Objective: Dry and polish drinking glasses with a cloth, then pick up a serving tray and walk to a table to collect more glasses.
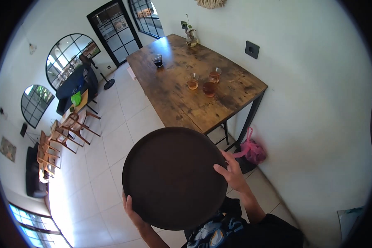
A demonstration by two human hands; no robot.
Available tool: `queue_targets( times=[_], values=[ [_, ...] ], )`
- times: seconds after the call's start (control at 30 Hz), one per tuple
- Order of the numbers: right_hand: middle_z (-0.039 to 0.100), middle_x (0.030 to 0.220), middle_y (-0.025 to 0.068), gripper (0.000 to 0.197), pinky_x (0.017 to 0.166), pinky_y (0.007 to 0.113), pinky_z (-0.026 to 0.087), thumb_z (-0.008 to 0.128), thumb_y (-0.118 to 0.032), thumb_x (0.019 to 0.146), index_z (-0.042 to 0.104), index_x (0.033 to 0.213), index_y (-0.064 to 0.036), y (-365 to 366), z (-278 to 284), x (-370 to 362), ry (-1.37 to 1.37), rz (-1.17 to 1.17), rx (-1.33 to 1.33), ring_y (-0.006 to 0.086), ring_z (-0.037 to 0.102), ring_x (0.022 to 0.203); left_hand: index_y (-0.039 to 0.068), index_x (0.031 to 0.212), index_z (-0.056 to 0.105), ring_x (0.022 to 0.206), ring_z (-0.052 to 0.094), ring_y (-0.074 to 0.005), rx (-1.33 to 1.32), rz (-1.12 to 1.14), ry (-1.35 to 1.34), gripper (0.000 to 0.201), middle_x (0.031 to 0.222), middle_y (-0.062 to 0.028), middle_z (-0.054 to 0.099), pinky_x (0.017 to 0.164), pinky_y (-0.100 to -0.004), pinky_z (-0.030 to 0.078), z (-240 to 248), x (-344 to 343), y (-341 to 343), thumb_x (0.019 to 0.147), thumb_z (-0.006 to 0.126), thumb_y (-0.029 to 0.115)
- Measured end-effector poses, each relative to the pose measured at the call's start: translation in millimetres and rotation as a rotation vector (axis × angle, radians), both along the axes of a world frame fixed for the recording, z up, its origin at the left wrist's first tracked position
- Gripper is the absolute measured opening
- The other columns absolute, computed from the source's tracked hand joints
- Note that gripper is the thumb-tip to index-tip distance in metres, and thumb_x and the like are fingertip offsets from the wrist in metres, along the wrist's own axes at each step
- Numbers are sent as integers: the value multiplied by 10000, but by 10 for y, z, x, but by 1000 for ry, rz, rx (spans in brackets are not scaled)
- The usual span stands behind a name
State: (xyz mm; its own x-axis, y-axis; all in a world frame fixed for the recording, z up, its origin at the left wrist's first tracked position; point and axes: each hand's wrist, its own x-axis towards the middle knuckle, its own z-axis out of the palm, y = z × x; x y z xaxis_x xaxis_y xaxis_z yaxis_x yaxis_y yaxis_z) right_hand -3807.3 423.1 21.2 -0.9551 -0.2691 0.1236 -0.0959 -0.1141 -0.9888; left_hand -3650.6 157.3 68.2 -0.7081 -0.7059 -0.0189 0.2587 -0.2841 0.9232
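A round, dark brown serving tray (175, 177) with a low rim is held in front of me, with nothing on it. My left hand (132, 211) grips its lower left edge, thumb over the rim and the other fingers mostly hidden beneath. On the right edge, my right hand (232, 171) is closed in the same way, thumb on top. Beyond the tray stands a wooden table (169, 93). On it are a glass of amber drink (192, 82), a second amber glass (215, 75), a glass of reddish-brown drink (209, 89) and, farther left, a glass of dark drink (158, 61).
A glass vase with a plant (191, 38) stands at the table's far end by the wall. A pink plastic bag (253, 152) sits low beside the table leg. Wooden chairs (72, 126), a dark sofa (76, 84) and a black stand fan (108, 84) are across the tiled floor.
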Motion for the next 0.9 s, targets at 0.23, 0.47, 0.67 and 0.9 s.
queue_targets(
  times=[0.23,0.47,0.67,0.9],
  values=[
    [569,1185,150,625,919,316,407,673,-209,845,389,1373,-31,-874,90,-1105,109,-27,187,215,545,1064,-14,1301,451,1127,525,-258,-105,-132,-62,469,1241,-150,529,954,-353,415,-102,-1362,-1272,928,440,270],
    [553,1211,204,594,929,371,431,645,-273,845,422,1339,-28,-1481,-145,-1839,-23,-46,282,303,563,1059,-31,1298,469,1132,516,-238,-124,-391,-194,482,1243,-147,539,971,-331,389,-330,-2883,-2481,932,462,283],
    [612,1108,202,567,887,369,441,633,-261,850,438,1335,-42,-1933,-20,-2237,-145,-186,388,247,574,901,-42,1302,459,1148,510,-233,-232,-562,-249,486,1253,-147,533,980,-324,385,-415,-4163,-2931,928,471,267],
    [494,1307,206,525,967,419,379,617,-262,861,460,1328,-80,-2501,-100,-2489,-209,-522,508,327,511,1099,3,1341,422,1154,509,-237,-25,-841,-209,483,1277,-136,512,990,-349,391,-557,-5067,-2956,928,450,251]
  ],
)
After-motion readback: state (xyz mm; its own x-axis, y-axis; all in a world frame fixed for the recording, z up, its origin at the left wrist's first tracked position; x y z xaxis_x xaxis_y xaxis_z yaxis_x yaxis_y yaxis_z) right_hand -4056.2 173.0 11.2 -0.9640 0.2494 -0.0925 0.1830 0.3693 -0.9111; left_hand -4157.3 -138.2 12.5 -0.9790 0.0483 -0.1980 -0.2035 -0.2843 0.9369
